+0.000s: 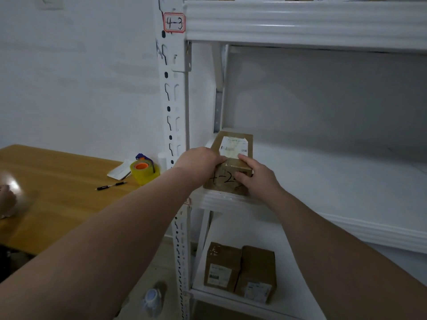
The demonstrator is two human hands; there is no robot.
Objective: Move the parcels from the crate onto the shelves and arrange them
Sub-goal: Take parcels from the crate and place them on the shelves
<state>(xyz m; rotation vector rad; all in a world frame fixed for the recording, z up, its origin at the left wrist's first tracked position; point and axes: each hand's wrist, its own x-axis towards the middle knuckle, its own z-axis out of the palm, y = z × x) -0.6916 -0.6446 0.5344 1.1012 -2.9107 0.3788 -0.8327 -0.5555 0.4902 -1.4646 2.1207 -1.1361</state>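
Parcel: brown box (231, 168), white label on top, marker scrawl on its near face; sits at the near left corner of the middle shelf (323, 181), at the front rim.
Left hand (198, 162): fingers curled over the parcel's left top edge.
Right hand (256, 179): grasps the right near corner, thumb on the near face.
Risk: letting go this close to the rim; a nudge could tip it off.
Crate: out of view.
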